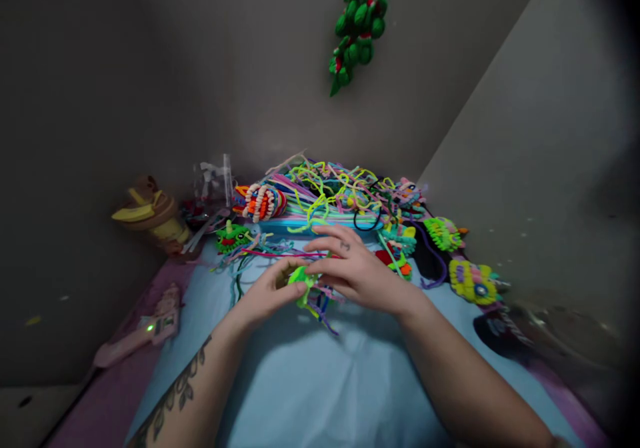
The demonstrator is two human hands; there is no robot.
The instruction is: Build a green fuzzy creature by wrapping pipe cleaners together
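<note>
Between my two hands is a small bright green pipe-cleaner piece (301,277), bent into a loopy shape. My left hand (270,291) pinches it from the left, thumb in front. From the right, my right hand (357,271) closes its curved fingers on the piece's edge; the thumb is mostly hidden. Just beneath the hands lie loose purple and yellow pipe-cleaner ends (323,318) on a light blue cloth (320,381). Part of the green piece is covered by my fingers.
A heap of coloured pipe cleaners (345,175) fills a blue tray (280,227) at the back. Fuzzy fish figures stand around it, including a striped one (263,203) and a yellow one (473,281). A pink glue gun (160,325) lies left. A green ornament (360,28) hangs above.
</note>
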